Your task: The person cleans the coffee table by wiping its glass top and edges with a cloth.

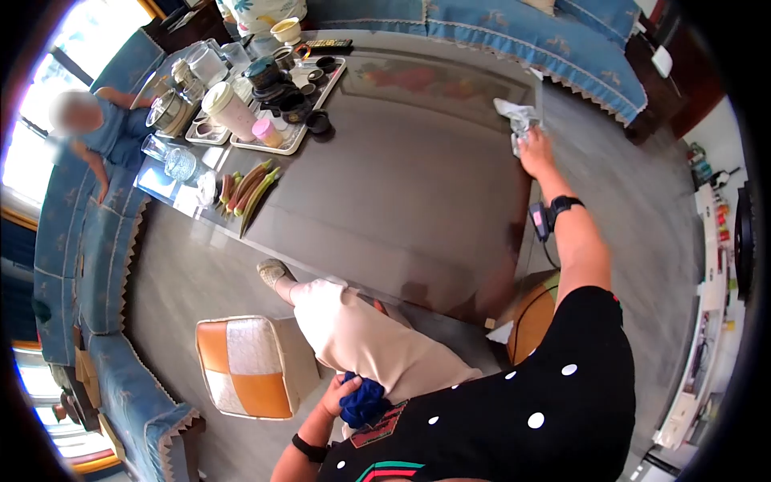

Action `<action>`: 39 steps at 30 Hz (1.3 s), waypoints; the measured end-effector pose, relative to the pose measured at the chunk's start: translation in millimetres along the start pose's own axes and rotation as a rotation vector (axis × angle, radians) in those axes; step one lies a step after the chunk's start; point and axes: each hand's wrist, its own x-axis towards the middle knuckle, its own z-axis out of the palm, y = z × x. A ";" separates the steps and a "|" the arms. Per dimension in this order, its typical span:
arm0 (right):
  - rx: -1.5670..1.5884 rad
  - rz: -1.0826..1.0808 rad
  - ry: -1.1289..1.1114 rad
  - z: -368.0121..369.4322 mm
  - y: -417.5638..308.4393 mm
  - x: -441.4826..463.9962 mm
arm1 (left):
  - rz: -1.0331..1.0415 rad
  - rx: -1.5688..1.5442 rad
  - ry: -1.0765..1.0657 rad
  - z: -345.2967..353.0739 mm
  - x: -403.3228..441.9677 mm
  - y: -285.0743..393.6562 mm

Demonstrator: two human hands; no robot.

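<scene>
My right hand (536, 153) is stretched to the far right corner of the dark glossy table (385, 177), closed on a crumpled white cloth (518, 115) that lies against the tabletop. A wristband with a small device (546, 215) sits on that forearm. Down by my lap, my left hand (340, 394) grips a bunched dark blue cloth (365, 402), held close to my light trousers (353, 329). Some of its fingers are hidden by the fabric.
Trays (293, 143) with cups, jars and a pink-lidded container (267, 132) crowd the table's left end. Okra-like green and reddish pods (250, 191) lie near its edge. A checked orange-and-white stool (253, 365) stands on the floor. Someone sits on the blue sofa (60, 233).
</scene>
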 end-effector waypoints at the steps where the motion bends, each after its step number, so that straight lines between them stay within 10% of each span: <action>1: 0.033 -0.055 -0.006 -2.5 -3.1 -17.0 | -0.003 -0.014 0.012 -0.6 0.6 -2.1; 11: 0.026 -0.420 -0.320 -98.7 -117.0 -241.8 | 0.053 -0.030 0.021 15.5 -10.5 7.9; 18: 0.078 -0.664 -0.362 -95.6 -134.1 -231.8 | 0.031 -0.034 0.019 -2.4 -8.0 -7.3; 39: 0.140 0.566 -0.012 -14.6 -37.0 86.8 | -0.102 -0.092 0.163 11.8 -8.5 10.9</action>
